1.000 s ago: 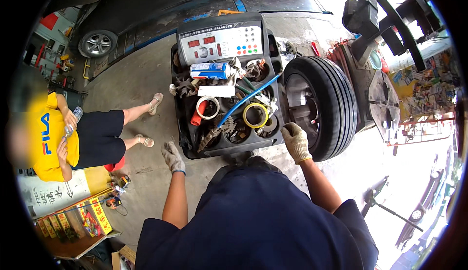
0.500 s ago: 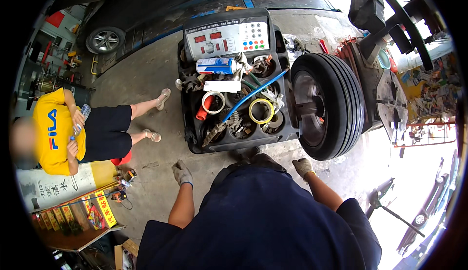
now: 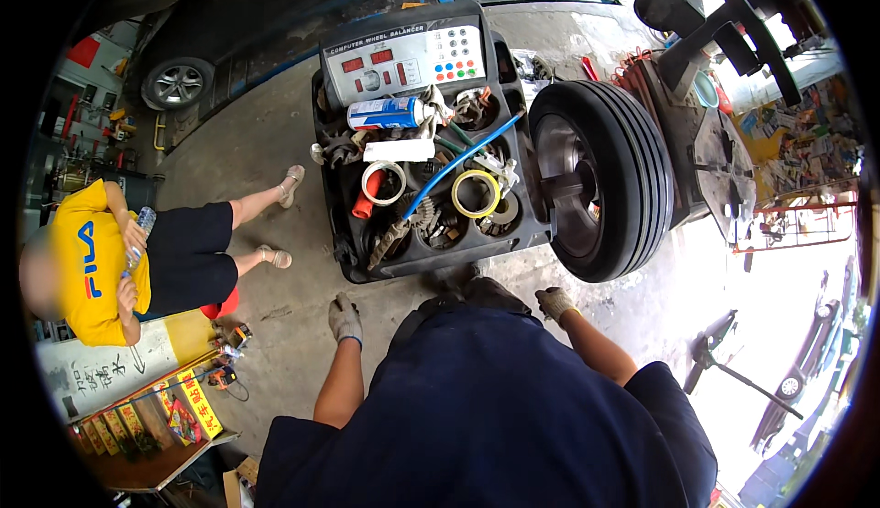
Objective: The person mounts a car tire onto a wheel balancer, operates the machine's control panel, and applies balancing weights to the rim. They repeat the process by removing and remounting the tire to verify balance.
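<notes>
Both my hands wear pale work gloves and hang apart at my sides. My left hand (image 3: 346,318) is over the concrete floor, left of a wheel balancer (image 3: 348,267), with its fingers loosely bent and nothing in it. My right hand (image 3: 555,304) hangs just below the tyre (image 3: 632,178), apart from it, fingers loose and no object visible. The tyre stands upright on the balancer's shaft, its silver rim (image 3: 570,182) facing the machine. The balancer's tray holds a blue spray can (image 3: 385,114), yellow tape roll (image 3: 477,194), white tape roll (image 3: 382,182) and blue rod (image 3: 467,158).
A person in a yellow shirt (image 3: 101,251) stands at left with a plastic bottle (image 3: 137,233). Behind the balancer is a dark car (image 3: 266,13). A tyre-changing machine (image 3: 724,169) stands at right. A display stand (image 3: 147,425) with colourful packets is at lower left.
The balancer and wheel have shifted slightly left and up in the view. My hands still hang at my sides, the right one slightly farther left and higher.
</notes>
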A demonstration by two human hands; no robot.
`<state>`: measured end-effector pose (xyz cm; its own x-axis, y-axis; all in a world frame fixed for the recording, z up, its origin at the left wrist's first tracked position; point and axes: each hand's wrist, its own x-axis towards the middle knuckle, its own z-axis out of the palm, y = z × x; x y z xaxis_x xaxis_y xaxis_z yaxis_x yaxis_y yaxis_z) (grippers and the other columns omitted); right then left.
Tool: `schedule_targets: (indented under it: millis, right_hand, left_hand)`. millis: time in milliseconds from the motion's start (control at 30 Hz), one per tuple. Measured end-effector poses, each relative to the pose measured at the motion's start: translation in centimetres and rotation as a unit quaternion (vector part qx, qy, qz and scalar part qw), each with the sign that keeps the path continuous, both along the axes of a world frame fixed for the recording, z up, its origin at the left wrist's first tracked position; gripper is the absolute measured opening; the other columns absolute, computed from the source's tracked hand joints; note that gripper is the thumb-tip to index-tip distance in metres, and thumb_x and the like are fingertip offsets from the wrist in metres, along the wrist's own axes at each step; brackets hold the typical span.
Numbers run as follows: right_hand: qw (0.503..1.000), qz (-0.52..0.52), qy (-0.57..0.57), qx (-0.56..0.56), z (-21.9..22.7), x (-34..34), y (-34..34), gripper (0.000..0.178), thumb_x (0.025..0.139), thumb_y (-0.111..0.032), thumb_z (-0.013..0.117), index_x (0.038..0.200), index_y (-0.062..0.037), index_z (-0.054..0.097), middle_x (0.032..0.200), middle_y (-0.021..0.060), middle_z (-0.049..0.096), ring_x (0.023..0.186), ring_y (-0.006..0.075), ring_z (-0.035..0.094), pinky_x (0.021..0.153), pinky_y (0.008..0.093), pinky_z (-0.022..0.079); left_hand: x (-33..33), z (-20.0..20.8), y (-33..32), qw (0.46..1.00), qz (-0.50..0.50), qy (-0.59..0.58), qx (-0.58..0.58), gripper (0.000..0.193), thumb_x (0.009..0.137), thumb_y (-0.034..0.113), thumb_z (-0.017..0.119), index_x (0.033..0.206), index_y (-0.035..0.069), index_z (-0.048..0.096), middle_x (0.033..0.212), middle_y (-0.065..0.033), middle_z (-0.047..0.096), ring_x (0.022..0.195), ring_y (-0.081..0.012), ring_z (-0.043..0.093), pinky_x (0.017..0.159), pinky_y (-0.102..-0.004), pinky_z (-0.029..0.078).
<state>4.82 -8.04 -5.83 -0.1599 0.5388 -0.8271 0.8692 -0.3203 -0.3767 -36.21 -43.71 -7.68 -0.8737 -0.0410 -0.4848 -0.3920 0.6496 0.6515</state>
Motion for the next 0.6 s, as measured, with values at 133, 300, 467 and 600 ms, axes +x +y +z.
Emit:
schedule_targets:
  millis: [133,300,467,600]
  right_hand:
    - [0.998,-0.047,0.017,-0.044,1.3,-0.5,-1.4,0.037,0.089,-0.032,0.062,0.097,0.0042,0.069,0.08,0.0132,0.07,0.066,0.0223,0.066,0.06,0.0348,0.054]
    - [0.998,-0.048,0.025,-0.022,1.2,1.3,-4.4,0.043,0.088,-0.033,0.059,0.1,0.0058,0.071,0.082,0.0188,0.073,0.071,0.029,0.07,0.068,0.0393,0.057]
    - [0.997,-0.058,0.04,-0.036,-1.2,4.7,-7.5,0.037,0.093,-0.027,0.059,0.1,0.0077,0.068,0.083,0.0156,0.072,0.067,0.0236,0.069,0.06,0.0356,0.057]
    - [0.992,-0.096,-0.014,-0.087,-0.8,7.1,-9.0,0.031,0.091,-0.026,0.062,0.098,0.003,0.07,0.078,0.0134,0.071,0.062,0.0222,0.068,0.056,0.0357,0.053]
  left_hand:
    - [0.4,-0.6,-0.4,1.0,-0.018,-0.018,-0.009,0.056,0.105,0.052,0.048,0.103,-0.002,0.063,0.078,-0.0087,0.066,0.064,-0.0198,0.061,0.062,-0.0368,0.05]
    - [1.9,-1.7,-0.7,0.995,-0.088,-0.039,-0.041,0.056,0.105,0.053,0.047,0.101,-0.001,0.063,0.076,-0.008,0.065,0.064,-0.0201,0.06,0.061,-0.0373,0.05]
    - [3.2,-3.0,-1.7,0.992,-0.115,-0.06,0.002,0.053,0.104,0.052,0.049,0.094,0.002,0.062,0.073,-0.0068,0.063,0.062,-0.0196,0.059,0.06,-0.0371,0.048]
    - [4.5,-1.8,-1.6,0.99,-0.133,-0.039,-0.003,0.05,0.104,0.051,0.05,0.094,0.003,0.061,0.072,-0.0058,0.062,0.064,-0.0193,0.058,0.063,-0.0371,0.048]
